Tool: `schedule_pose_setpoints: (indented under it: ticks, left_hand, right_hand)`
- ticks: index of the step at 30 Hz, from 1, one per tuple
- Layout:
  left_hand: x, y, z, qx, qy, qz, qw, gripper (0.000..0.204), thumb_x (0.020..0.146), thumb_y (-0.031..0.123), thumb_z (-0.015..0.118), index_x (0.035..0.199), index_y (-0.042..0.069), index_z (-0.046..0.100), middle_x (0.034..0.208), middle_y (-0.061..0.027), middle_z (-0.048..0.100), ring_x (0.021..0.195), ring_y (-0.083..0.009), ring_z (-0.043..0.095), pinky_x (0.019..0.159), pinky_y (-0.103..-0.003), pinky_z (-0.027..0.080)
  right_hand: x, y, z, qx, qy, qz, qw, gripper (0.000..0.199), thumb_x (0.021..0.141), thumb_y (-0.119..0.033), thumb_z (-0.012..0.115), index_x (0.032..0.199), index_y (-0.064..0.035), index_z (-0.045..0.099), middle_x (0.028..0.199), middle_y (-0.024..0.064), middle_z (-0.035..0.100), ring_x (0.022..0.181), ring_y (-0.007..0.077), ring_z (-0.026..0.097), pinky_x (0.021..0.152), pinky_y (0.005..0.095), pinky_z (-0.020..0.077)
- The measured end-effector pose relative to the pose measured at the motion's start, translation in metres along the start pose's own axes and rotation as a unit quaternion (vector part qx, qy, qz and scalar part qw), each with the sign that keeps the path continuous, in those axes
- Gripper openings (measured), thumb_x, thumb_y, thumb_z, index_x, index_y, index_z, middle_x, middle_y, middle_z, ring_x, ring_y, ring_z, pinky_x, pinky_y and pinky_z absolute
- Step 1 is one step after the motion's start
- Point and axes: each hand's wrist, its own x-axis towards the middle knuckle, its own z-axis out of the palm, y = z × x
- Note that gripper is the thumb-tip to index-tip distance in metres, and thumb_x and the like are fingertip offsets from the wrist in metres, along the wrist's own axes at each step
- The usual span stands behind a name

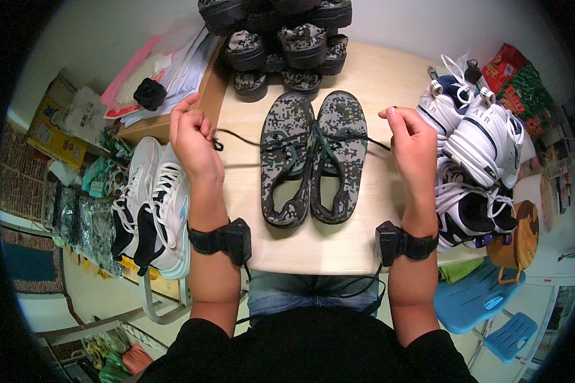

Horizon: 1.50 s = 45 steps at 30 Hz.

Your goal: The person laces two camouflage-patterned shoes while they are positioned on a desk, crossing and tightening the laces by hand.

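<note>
A pair of grey-and-black digital-camouflage shoes [314, 156] lies side by side on the pale wooden table, toes pointing away from me and openings toward me. Dark laces meet where the two shoes touch. One black shoelace [239, 136] stretches left from them to my left hand [197, 137], whose fingers are curled round it, with a short loop hanging by the palm. To the right another black shoelace [370, 142] runs taut to my right hand [412, 137], closed with the thumb on top. Both hands are raised, apart from the shoes.
More camouflage shoes [281, 48] are stacked at the table's far side. White sneakers [153, 204] stand at the left edge, with other white sneakers [473, 134] piled at the right. Papers [179, 76] lie on a cardboard box [214, 96] at the far left. A blue chair [479, 297] stands lower right.
</note>
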Motion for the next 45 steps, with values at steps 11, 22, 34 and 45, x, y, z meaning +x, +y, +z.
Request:
schedule_pose_setpoints:
  ticks: [11, 22, 34, 45]
  left_hand:
    - [-0.013, -0.004, 0.014, -0.050, -0.180, 0.011, 0.982, 0.023, 0.097, 0.009, 0.036, 0.114, -0.002, 0.047, 0.095, -0.0168, 0.060, 0.064, -0.0112, 0.054, 0.054, -0.020, 0.037]
    - [-0.032, -0.003, 0.027, 0.054, -0.340, -0.095, 0.934, 0.013, 0.093, 0.011, 0.048, 0.100, -0.001, 0.049, 0.085, -0.0148, 0.065, 0.052, -0.0086, 0.052, 0.048, -0.017, 0.037]
    - [-0.053, -0.005, 0.038, 0.211, -0.416, 0.017, 0.884, 0.011, 0.082, 0.000, 0.064, 0.092, -0.001, 0.065, 0.088, -0.0043, 0.063, 0.079, -0.0101, 0.057, 0.073, -0.023, 0.045]
    - [-0.053, -0.002, 0.039, 0.242, -0.397, 0.050, 0.884, 0.010, 0.079, -0.003, 0.063, 0.088, -0.002, 0.065, 0.082, -0.0054, 0.064, 0.077, -0.0094, 0.058, 0.070, -0.023, 0.046]
  right_hand:
    - [-0.005, -0.008, 0.000, 0.034, -0.025, 0.042, 0.998, 0.022, 0.089, -0.016, 0.057, 0.091, 0.0042, 0.066, 0.087, 0.0120, 0.066, 0.071, 0.0150, 0.061, 0.065, 0.0257, 0.0472]
    - [-0.009, -0.019, -0.012, 0.024, -0.089, -0.003, 0.996, 0.018, 0.085, -0.014, 0.065, 0.086, 0.0024, 0.058, 0.073, 0.0040, 0.058, 0.064, 0.0082, 0.050, 0.057, 0.0215, 0.0403]
    - [-0.035, -0.042, 0.030, -0.003, -0.170, -0.110, 0.979, 0.021, 0.081, -0.016, 0.066, 0.097, -0.0032, 0.060, 0.072, 0.0147, 0.062, 0.061, 0.0281, 0.061, 0.058, 0.0335, 0.0471]
    - [-0.034, -0.042, 0.027, -0.050, -0.175, -0.055, 0.982, 0.016, 0.079, -0.017, 0.066, 0.087, -0.0039, 0.068, 0.078, 0.0152, 0.066, 0.068, 0.0312, 0.064, 0.063, 0.0356, 0.0504]
